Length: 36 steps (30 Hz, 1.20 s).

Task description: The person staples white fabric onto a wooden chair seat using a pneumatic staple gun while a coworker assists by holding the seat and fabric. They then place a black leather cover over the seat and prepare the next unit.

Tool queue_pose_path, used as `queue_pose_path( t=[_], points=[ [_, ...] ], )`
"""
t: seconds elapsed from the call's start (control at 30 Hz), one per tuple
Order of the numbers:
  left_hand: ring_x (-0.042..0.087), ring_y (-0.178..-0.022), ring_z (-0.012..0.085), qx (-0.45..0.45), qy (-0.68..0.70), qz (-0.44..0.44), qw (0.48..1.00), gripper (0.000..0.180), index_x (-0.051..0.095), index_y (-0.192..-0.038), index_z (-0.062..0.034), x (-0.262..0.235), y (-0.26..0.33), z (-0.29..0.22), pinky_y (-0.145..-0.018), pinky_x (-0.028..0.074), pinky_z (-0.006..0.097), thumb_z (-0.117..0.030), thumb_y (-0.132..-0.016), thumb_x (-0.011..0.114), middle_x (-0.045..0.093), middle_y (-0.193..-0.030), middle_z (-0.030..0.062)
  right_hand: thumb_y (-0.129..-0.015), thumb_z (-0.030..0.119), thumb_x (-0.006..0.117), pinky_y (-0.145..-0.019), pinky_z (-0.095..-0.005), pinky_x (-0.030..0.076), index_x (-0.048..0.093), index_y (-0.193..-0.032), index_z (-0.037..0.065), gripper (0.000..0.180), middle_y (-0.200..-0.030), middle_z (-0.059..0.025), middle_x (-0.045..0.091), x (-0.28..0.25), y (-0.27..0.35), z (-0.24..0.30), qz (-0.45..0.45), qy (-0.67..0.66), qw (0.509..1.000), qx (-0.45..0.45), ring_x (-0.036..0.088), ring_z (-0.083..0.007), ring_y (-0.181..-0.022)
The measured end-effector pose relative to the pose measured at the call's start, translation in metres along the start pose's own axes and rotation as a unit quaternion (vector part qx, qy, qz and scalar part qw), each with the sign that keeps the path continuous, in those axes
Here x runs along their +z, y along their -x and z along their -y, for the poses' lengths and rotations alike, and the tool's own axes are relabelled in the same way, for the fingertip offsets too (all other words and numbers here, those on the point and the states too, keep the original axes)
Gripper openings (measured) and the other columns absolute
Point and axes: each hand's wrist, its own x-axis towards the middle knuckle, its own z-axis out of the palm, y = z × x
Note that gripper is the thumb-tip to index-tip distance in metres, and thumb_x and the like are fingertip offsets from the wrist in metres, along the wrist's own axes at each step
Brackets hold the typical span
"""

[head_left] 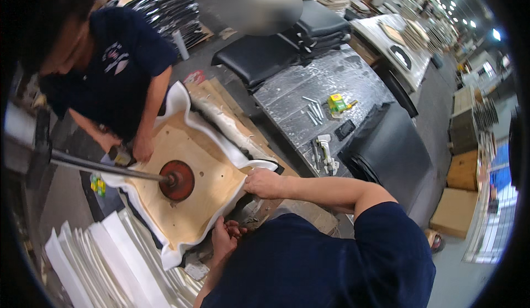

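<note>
A plywood seat board [212,200] lies in white foam padding [183,101] whose edges curl up around it; a dark cover shows beneath. A round red-brown disc [178,181] on a metal rod [110,168] rests on the board. My right hand [264,183] is closed on the foam's edge at the near right corner. Along the near edge, my left hand [224,237] has its fingers curled beside the foam; what they hold is hidden. Across the board a co-worker's hand [143,147] touches the far left edge, and their other hand holds a tool [120,155], partly hidden.
White foam sheets [105,261] stand stacked at lower left. On the plastic-covered table [287,95] at right are several metal rods [316,111], a green-and-yellow box [337,104], a pale staple gun [327,152] and black padded pieces [392,159]. Cardboard boxes [454,211] stand far right.
</note>
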Motion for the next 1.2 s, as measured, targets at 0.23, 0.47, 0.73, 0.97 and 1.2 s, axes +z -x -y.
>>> queue_pose_path(
  t=[0.23,0.47,0.73,0.97,1.2],
  points=[
    [0.067,-0.062,0.032,-0.014,0.023,-0.016,1.0,0.061,0.066,-0.091,-0.0004,0.005,0.004,-0.005,-0.069,0.054,0.041,-0.051,-0.116,0.043,0.059,-0.059,0.0094,-0.089,0.012,0.072,-0.083,-0.0515,0.06,0.075,-0.1,0.01,0.012,-0.095,-0.014,0.076,-0.02,0.036,0.033,-0.242,-0.144,0.937,0.208,0.075,-0.0365,-0.094],
    [0.061,-0.06,0.0311,-0.032,0.0,-0.045,0.998,0.061,0.065,-0.092,0.0003,0.014,0.011,-0.004,-0.073,0.058,0.048,-0.052,-0.115,0.045,0.057,-0.058,0.011,-0.097,0.02,0.077,-0.082,-0.0427,0.062,0.08,-0.112,0.005,0.022,-0.095,-0.0158,0.081,-0.007,0.203,-0.088,-0.358,-0.212,0.699,0.581,0.079,-0.0311,-0.088],
    [0.054,-0.056,0.0238,0.022,-0.002,-0.198,0.98,0.051,0.061,-0.087,-0.0096,0.013,0.025,-0.001,-0.072,0.052,0.054,-0.056,-0.107,0.06,0.049,-0.054,0.0058,-0.084,0.026,0.086,-0.099,-0.0432,0.059,0.074,-0.134,0.006,0.055,-0.115,-0.0161,0.081,0.136,0.286,-0.253,-0.177,-0.221,0.589,0.757,0.078,-0.0313,-0.111],
    [0.062,-0.052,0.0268,0.032,0.013,-0.263,0.964,0.056,0.066,-0.081,-0.0063,0.026,0.026,0.0,-0.065,0.058,0.064,-0.053,-0.11,0.056,0.058,-0.053,0.0077,-0.078,0.035,0.093,-0.109,-0.0466,0.056,0.067,-0.145,0.007,0.078,-0.136,-0.0197,0.075,0.198,0.263,-0.328,-0.103,-0.211,0.587,0.775,0.071,-0.0385,-0.127],
    [0.068,-0.056,0.0321,0.04,0.039,-0.237,0.97,0.041,0.066,-0.103,0.0006,0.028,0.021,-0.003,-0.069,0.064,0.065,-0.039,-0.11,0.062,0.073,-0.081,0.0161,-0.076,0.02,0.081,-0.107,-0.0464,0.053,0.065,-0.137,0.0,0.066,-0.131,-0.0241,0.074,0.204,0.27,-0.337,-0.17,-0.238,0.573,0.766,0.07,-0.043,-0.123]
  ],
)
